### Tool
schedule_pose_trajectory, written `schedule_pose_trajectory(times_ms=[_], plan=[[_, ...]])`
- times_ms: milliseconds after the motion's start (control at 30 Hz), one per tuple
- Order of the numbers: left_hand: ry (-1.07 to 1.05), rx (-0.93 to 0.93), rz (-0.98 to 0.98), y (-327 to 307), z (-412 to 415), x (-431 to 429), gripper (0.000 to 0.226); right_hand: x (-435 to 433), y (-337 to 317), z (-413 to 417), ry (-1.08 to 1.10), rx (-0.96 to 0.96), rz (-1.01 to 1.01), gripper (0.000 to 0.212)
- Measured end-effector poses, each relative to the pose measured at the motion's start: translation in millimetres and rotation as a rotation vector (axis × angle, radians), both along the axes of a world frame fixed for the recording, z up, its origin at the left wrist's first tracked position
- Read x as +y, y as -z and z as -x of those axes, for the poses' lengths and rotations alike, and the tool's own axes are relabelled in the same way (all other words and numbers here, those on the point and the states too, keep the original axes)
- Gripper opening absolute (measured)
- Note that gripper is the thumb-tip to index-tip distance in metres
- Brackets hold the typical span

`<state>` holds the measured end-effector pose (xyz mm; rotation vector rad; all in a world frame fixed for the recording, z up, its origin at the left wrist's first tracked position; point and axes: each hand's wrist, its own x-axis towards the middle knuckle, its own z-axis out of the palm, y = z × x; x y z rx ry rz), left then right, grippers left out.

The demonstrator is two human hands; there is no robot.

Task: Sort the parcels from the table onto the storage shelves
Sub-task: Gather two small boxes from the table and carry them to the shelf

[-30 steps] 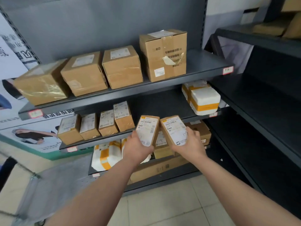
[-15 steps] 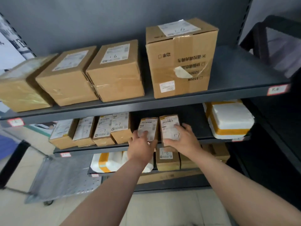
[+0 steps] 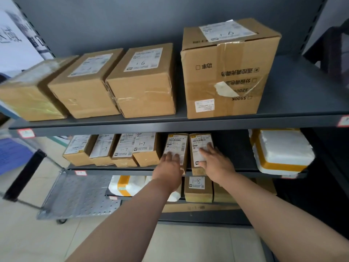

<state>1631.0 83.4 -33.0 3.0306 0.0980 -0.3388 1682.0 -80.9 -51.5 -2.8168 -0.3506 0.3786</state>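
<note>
Now | on middle shelf | left hand flat on left parcel | right hand flat on right parcel

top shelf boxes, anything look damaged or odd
The large brown cardboard box at the right of the grey metal top shelf sits upside down, its print inverted; the front tape is wrinkled over a torn white scrap.

The left hand covers part of the label on one parcel, its print unreadably small.
</note>
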Motion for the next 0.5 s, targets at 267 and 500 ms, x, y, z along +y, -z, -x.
schedule_pose_trajectory(times_ms=[267,500], plan=[[0.032,0.096,-0.056,0,-2,3,0.084,8,1,-12,0.017,0.073,-0.015,0.062],[-0.027,-0.065,0.113,-1,9,4,0.083,-4,-1,13,0.045,-0.169,-0.064,0.056]])
